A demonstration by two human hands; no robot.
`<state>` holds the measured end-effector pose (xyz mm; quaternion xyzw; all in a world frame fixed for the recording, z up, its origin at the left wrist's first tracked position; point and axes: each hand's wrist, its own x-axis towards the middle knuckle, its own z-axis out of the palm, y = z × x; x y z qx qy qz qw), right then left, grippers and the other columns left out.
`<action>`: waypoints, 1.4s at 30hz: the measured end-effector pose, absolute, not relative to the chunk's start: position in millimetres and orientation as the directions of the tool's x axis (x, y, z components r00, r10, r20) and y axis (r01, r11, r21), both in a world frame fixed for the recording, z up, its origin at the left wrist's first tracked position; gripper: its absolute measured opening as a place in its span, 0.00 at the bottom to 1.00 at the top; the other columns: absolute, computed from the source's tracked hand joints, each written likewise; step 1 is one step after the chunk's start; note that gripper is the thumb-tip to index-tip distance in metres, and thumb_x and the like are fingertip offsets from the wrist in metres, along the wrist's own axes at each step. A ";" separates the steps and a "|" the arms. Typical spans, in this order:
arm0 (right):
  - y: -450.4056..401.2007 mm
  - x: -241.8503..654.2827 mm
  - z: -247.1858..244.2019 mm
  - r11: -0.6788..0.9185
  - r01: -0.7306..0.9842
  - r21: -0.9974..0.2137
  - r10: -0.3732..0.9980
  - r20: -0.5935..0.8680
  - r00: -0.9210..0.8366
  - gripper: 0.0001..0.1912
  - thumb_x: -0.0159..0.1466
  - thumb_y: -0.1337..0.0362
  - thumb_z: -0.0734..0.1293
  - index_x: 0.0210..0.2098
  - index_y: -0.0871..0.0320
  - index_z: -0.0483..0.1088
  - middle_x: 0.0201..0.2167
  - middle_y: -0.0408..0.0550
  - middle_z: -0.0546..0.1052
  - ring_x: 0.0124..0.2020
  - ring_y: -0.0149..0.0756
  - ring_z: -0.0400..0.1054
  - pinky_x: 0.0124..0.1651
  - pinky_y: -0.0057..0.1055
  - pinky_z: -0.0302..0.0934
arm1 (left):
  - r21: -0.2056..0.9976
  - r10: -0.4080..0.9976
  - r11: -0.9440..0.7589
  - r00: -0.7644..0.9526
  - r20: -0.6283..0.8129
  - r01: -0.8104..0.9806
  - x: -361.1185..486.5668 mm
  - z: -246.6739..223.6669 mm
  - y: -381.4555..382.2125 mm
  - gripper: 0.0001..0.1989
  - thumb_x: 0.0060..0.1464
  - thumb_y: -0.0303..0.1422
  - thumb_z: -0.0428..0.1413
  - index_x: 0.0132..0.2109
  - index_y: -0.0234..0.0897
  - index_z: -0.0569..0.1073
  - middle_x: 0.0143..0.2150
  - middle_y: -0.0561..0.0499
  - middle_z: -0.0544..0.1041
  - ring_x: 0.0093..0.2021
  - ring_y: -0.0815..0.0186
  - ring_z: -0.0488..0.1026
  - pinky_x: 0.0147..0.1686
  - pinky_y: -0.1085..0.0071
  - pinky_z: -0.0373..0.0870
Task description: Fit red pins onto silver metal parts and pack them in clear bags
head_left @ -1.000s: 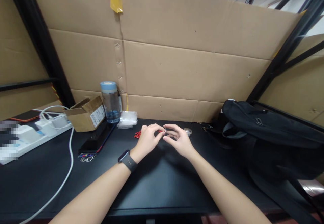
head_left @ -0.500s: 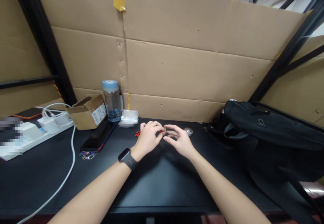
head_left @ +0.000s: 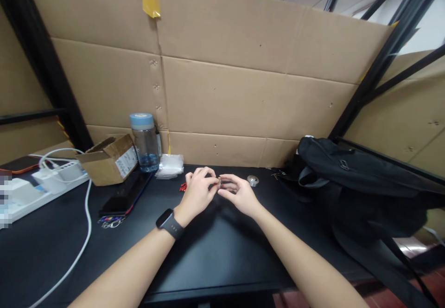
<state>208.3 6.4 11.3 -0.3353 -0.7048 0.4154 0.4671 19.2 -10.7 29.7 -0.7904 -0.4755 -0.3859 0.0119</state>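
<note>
My left hand [head_left: 198, 192], with a dark watch [head_left: 169, 223] on its wrist, is closed, thumb and fingertips pinched together. Facing it, my right hand [head_left: 241, 197] curls its thumb and fingers around the same spot. A small, thin, pale item [head_left: 219, 184] shows between the fingertips of both hands; its kind is too small to make out. Just beyond the left hand lie some small red pieces [head_left: 182, 187], partly covered by that hand. A roll of clear tape [head_left: 253, 180] rests on the black table behind my right hand.
Clear plastic bags [head_left: 170, 166], a water bottle [head_left: 146, 145] and an open cardboard box [head_left: 107, 162] stand at the back left. Nearer are a dark flat device [head_left: 121, 199] and a power strip [head_left: 55, 178] with a white cable [head_left: 86, 220]. A black backpack [head_left: 365, 182] fills the right side.
The whole view has shifted, so the table, things and hands appear further left. Both hands keep nearly the same pose around the small item.
</note>
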 end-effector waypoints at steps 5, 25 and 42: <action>7.3 209.5 13.4 0.499 0.152 -0.853 0.824 0.412 -0.388 0.29 0.54 0.63 0.79 0.53 0.53 0.71 0.52 0.53 0.79 0.54 0.46 0.75 0.52 0.40 0.70 | 0.409 0.805 -0.513 0.256 0.536 0.755 16.9 28.4 -4.8 0.06 0.58 0.30 0.59 0.35 0.45 0.81 0.47 0.52 0.79 0.52 0.57 0.68 0.46 0.59 0.55; 10.9 229.1 30.9 0.653 0.495 -0.572 0.757 0.486 -0.437 0.07 0.69 0.62 0.66 0.35 0.55 0.73 0.53 0.52 0.73 0.56 0.42 0.67 0.59 0.43 0.61 | 0.253 0.704 -0.638 0.418 0.574 0.728 -11.2 33.5 8.0 0.11 0.57 0.35 0.62 0.48 0.47 0.77 0.51 0.51 0.75 0.54 0.57 0.68 0.52 0.57 0.59; 15.4 246.3 37.6 0.661 0.616 -0.429 0.749 0.427 -0.507 0.06 0.64 0.68 0.67 0.30 0.56 0.73 0.47 0.51 0.76 0.51 0.43 0.69 0.56 0.43 0.61 | 0.229 0.752 -0.620 0.484 0.447 0.751 -16.0 37.9 3.6 0.15 0.60 0.25 0.52 0.46 0.46 0.79 0.48 0.48 0.77 0.51 0.57 0.71 0.52 0.60 0.63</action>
